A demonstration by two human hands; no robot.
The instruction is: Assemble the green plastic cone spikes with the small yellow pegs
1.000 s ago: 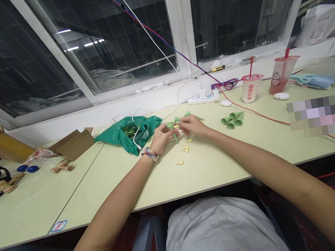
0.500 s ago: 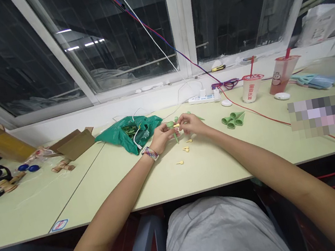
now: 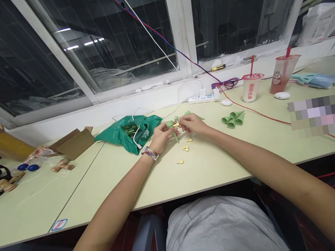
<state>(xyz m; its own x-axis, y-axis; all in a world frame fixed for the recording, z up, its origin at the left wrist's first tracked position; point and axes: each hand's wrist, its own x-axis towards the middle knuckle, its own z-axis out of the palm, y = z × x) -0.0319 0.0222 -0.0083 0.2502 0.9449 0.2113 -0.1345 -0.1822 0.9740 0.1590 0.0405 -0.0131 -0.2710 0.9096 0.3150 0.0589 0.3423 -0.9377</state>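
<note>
Here we go: the left hand (image 3: 163,136), a braided band (image 3: 149,153) on its wrist, is curled around a green plastic cone (image 3: 175,136), tip pointing down! The right hand (image 3: 192,124) is right up against it, fingers (image 3: 184,125) pinched narrow on a small yellow peg (image 3: 176,124) at the cone's top. Just below those fingers, more yellow pegs (image 3: 186,149) lie on the pale table (image 3: 102,197). Just past the fingertips, another green cone (image 3: 193,113) is down on the table. Off to the right of the fingers sits a cluster of green cones (image 3: 233,119), and to the left, a green plastic bag (image 3: 128,135). Farther left, a cardboard box (image 3: 75,144); farther right, a red cable (image 3: 270,118) and two drink cups (image 3: 251,88) by the window (image 3: 240,4)
</note>
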